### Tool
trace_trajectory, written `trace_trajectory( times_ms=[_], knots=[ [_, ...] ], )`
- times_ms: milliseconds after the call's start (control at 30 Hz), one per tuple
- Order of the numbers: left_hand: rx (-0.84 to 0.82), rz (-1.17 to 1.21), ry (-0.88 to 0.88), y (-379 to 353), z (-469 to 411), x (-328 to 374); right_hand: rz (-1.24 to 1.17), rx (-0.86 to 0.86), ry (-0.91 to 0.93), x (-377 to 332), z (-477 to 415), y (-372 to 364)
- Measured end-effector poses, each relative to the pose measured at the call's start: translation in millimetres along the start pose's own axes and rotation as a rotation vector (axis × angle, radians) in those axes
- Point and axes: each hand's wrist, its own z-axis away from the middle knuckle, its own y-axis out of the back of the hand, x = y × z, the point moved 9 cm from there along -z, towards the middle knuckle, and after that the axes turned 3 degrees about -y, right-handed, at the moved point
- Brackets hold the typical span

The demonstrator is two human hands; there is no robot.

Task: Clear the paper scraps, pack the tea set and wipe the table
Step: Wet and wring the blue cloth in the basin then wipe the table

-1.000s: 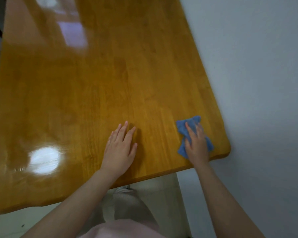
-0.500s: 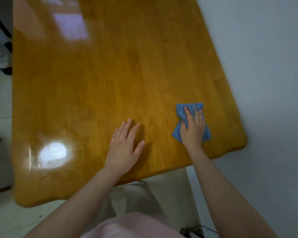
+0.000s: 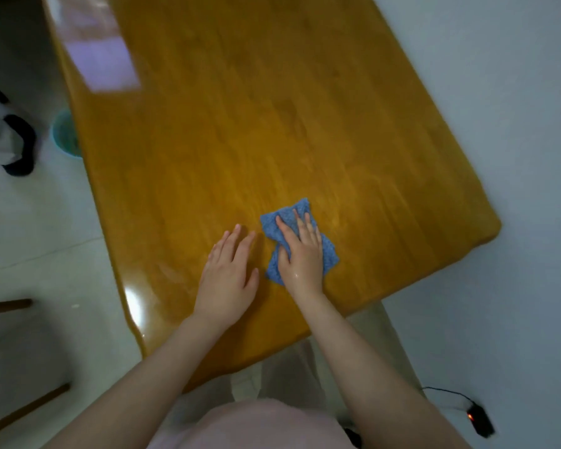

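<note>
The crumpled blue textured cloth (image 3: 274, 226) is being pressed onto the glossy orange-brown wooden desk (image 3: 256, 124), near its near edge and right of centre, by the right hand (image 3: 303, 254), whose fingers (image 3: 285, 231) are lying straight across it, not curling round it. The left hand (image 3: 229, 273) is being rested palm-down and released, holding nothing, just left of the cloth. For good results, even downward pressure is being recommended, with overlapping strokes being worked toward the far end and the bunched cloth being spread wider.

The left hand (image 3: 229, 273) and right hand (image 3: 303, 254) lie flat, palms down, fingers straight, side by side.
</note>
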Motion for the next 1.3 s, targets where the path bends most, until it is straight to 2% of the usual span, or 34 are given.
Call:
trace_trajectory(
  times_ms=[233,333,433,500,600,667,733,933,1167,1300],
  knots=[
    [-0.028,0.008,-0.088,16.3,7.0,-26.9,-0.26,0.013,-0.129,-42.9,29.5,-20.1],
    [-0.027,0.115,-0.095,22.4,9.8,-29.8,-0.676,0.031,-0.35,-47.4,41.5,-9.0],
    [-0.066,0.442,0.063,23.6,12.1,-34.2,-1.221,0.13,-0.638,-40.0,51.4,-0.2],
    [-0.124,0.725,0.188,16.0,8.8,-28.5,-1.44,0.164,-0.769,-29.9,57.1,-4.9],
    [-0.197,1.049,0.356,3.7,2.0,-13.8,-1.711,0.055,-0.924,-30.2,63.5,-14.6],
    [-0.245,1.194,0.44,1.0,3.2,-2.2,-1.831,-0.016,-0.956,-35.1,65.1,-9.3],
    [-0.265,1.234,0.457,0.2,3.1,3.7,-1.891,-0.044,-0.917,-35.2,62.8,1.5],
    [-0.246,1.116,0.359,4.7,0.7,16.3,-1.861,-0.087,-0.906,-26.5,64.6,25.2],
    [-0.148,1.162,0.275,22.2,-5.5,20.4,-1.693,-0.183,-0.765,-20.6,57.4,41.8],
    [-0.14,1.182,0.281,31.5,-2.9,7.7,-1.671,-0.185,-0.825,-27.0,63.9,30.3]
  ],
)
